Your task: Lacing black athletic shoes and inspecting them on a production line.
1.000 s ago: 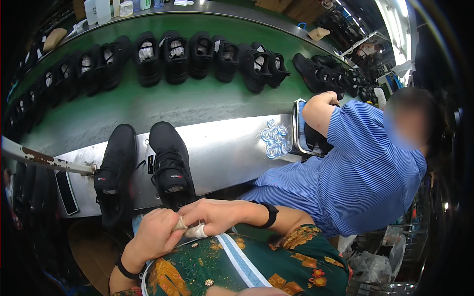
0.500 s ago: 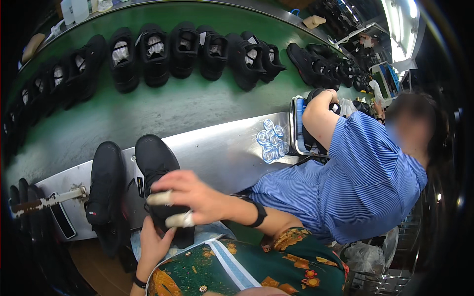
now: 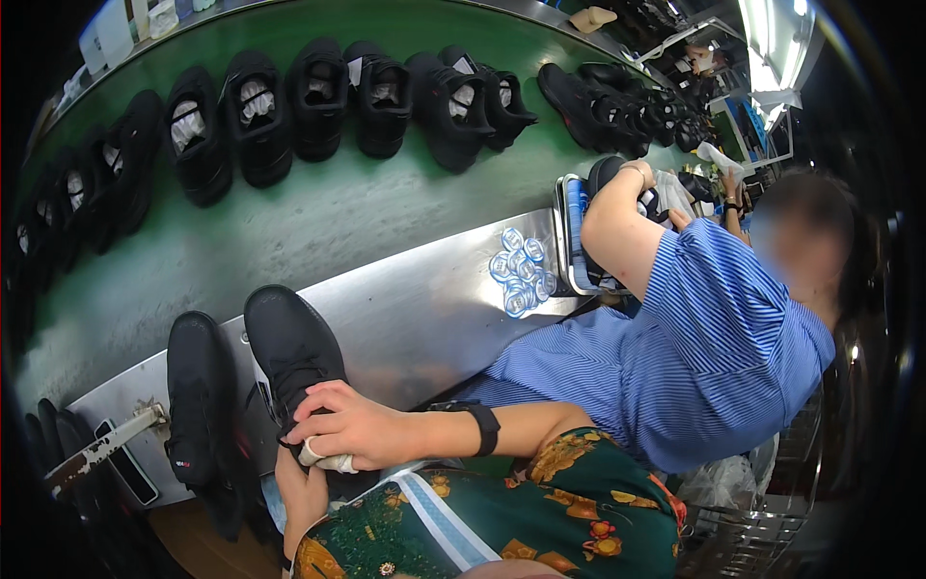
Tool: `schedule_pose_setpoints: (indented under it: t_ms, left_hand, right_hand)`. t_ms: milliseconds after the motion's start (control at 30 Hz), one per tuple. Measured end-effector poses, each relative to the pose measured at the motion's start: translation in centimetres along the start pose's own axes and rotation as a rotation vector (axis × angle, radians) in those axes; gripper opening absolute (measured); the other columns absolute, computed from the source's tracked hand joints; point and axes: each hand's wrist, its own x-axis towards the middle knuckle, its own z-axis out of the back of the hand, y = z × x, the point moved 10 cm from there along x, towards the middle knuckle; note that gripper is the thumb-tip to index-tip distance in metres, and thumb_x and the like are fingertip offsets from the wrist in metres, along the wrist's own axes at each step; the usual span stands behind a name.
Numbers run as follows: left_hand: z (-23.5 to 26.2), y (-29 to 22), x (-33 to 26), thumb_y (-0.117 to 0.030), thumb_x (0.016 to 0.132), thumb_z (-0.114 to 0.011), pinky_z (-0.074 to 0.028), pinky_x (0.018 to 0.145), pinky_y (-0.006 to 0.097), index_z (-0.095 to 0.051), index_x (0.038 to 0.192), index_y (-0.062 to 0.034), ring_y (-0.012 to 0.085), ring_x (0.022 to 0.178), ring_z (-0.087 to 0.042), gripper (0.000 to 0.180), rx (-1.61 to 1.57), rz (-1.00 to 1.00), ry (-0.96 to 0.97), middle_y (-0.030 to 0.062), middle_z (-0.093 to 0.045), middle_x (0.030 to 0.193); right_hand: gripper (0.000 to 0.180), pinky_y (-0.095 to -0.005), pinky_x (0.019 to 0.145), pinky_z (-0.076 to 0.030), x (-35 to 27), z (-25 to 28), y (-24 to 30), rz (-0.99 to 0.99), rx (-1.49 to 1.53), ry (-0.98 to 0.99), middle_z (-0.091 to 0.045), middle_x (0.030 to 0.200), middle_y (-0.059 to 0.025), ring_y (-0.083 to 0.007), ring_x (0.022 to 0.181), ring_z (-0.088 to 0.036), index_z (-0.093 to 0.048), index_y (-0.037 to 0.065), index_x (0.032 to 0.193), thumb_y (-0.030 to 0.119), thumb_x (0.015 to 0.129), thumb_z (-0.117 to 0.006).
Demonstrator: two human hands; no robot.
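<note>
A black lace-up shoe lies toe away from me, its toe over the steel ledge and its heel end near my lap. My left hand grips the shoe's side near the heel, its fingers partly hidden. Across the top below the laces, my right hand is closed on the shoe around the tongue and opening; pale covers wrap some of its fingertips. What the covered fingertips pinch inside is hidden. Just left of it rests a second black shoe, also toe away, with a small mark on its tongue.
A row of black shoes stuffed with paper stands on the green belt. Round blue-and-white stickers lie on the steel ledge. A phone lies by a worn metal bar. A co-worker in blue stripes works at right.
My right hand has come down from above the shoe and closed on its opening. The view has shifted a little, and the belt's shoes appear farther left.
</note>
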Motion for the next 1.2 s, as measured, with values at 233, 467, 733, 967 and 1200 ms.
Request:
schedule_pose_setpoints:
  t_ms: [233,467,733,967,1200]
  left_hand:
    - [-1.1,-0.3,0.0,-0.004,0.079,-0.051,-0.04,0.091,0.04,-0.051,0.113,0.0016,0.0355,0.107,-0.053,0.035,0.092,-0.034,0.034,0.0213,-0.055,0.111]
    - [-1.2,-1.5,-0.1,-0.008,0.079,-0.054,-0.041,0.087,0.04,-0.052,0.111,0.0004,0.0366,0.102,-0.054,0.033,0.045,-0.106,-0.051,0.0207,-0.055,0.109]
    - [-1.8,-2.0,-1.2,0.002,0.075,-0.051,-0.039,0.091,0.033,-0.05,0.117,0.0012,0.0262,0.107,-0.055,0.041,0.107,-0.056,-0.033,0.0169,-0.057,0.11]
    - [-2.4,-2.8,-1.6,-0.002,0.076,-0.052,-0.039,0.092,0.035,-0.049,0.118,0.0027,0.0322,0.107,-0.055,0.042,0.118,-0.084,0.004,0.021,-0.057,0.109]
    - [-2.9,-4.0,-1.6,-0.008,0.078,-0.059,-0.043,0.087,0.04,-0.049,0.116,0.0011,0.0368,0.104,-0.056,0.041,0.141,-0.137,-0.024,0.0229,-0.057,0.108]
  right_hand:
    - [0.013,-0.0435,0.094,-0.03,0.0,0.7,0.6,0.029,-0.051,-0.11,-0.058,0.102,-0.0021,-0.0253,0.105,-0.046,-0.058,0.01,0.077,0.011,0.065,-0.064]
    - [0.013,-0.0423,0.093,-0.03,0.1,1.4,1.2,0.039,-0.072,-0.111,-0.059,0.102,-0.0017,-0.0251,0.105,-0.046,-0.058,0.009,0.077,0.01,0.065,-0.062]
    - [0.014,-0.0421,0.094,-0.03,-1.3,1.9,1.7,0.062,-0.061,-0.062,-0.058,0.106,-0.0002,-0.0256,0.108,-0.045,-0.059,0.011,0.081,0.008,0.067,-0.063]
    - [0.021,-0.0435,0.097,-0.028,-2.1,1.3,1.8,0.01,-0.114,-0.042,-0.056,0.108,-0.0019,-0.027,0.111,-0.044,-0.058,0.009,0.085,0.004,0.064,-0.062]
    - [0.023,-0.0432,0.096,-0.029,-2.6,2.1,2.5,0.025,-0.137,-0.136,-0.056,0.108,-0.0023,-0.0271,0.11,-0.044,-0.057,0.008,0.083,0.002,0.062,-0.061]
